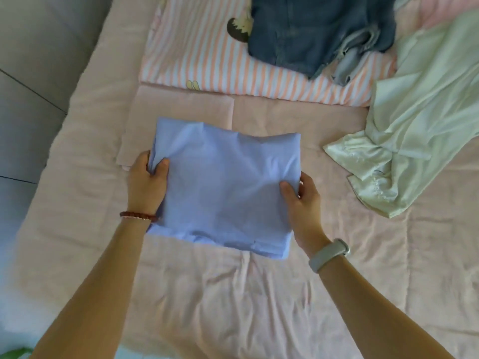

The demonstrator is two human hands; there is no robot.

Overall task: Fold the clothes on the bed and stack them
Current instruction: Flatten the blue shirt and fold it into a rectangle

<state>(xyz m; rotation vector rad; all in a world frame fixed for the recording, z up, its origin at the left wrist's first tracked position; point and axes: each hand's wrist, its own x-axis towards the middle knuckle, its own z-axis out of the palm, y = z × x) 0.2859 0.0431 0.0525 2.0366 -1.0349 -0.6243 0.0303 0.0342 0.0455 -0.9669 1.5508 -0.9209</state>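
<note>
Blue folded garment | your left hand pinches its left edge | your right hand pinches its right edge | over pink bed

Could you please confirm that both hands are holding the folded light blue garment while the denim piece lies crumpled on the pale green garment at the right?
Not quite. The left hand and right hand do hold the folded light blue garment, but the denim piece lies on the striped pink bedding, beside the pale green garment, as the head view shows.
</note>
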